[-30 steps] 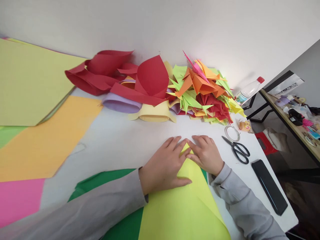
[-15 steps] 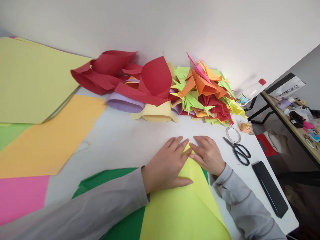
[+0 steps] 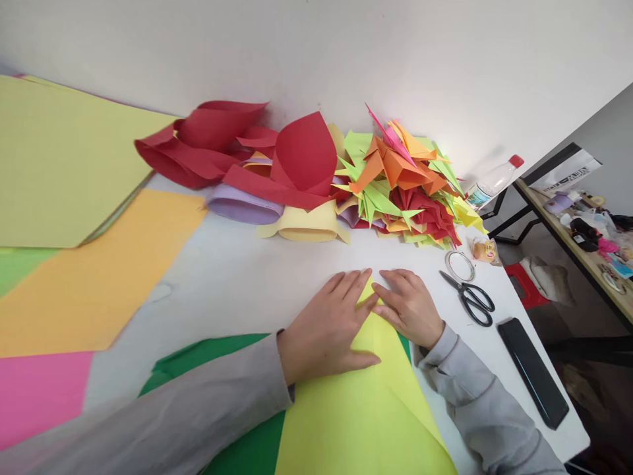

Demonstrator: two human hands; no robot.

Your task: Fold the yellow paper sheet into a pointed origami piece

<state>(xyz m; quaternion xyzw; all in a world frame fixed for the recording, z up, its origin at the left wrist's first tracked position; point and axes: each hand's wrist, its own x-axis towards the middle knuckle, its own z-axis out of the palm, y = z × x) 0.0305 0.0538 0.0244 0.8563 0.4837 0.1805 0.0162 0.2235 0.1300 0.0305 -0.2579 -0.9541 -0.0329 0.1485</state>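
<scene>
A large yellow-green paper sheet (image 3: 361, 409) lies on the white table (image 3: 237, 277), folded to a point at its far end, with a dark green sheet (image 3: 217, 369) beneath it. My left hand (image 3: 326, 330) lies flat on the left side of the point, fingers stretched out and pressing the paper. On the right side of the point my right hand (image 3: 408, 307) presses down the same way, fingers extended. The fingertips of both hands almost meet at the paper's tip. Both arms wear grey sleeves.
A heap of folded paper shapes (image 3: 400, 185) and curled red, lilac and cream papers (image 3: 277, 171) lies by the wall. Scissors (image 3: 472, 300), a tape ring (image 3: 459, 265), a black case (image 3: 531, 369) and a bottle (image 3: 494, 178) sit to the right. Orange (image 3: 99, 270), pink (image 3: 39, 396) and yellow sheets lie to the left.
Both hands stay pressed on the paper's point; the fingers have shifted only slightly. The camera wobbled a little.
</scene>
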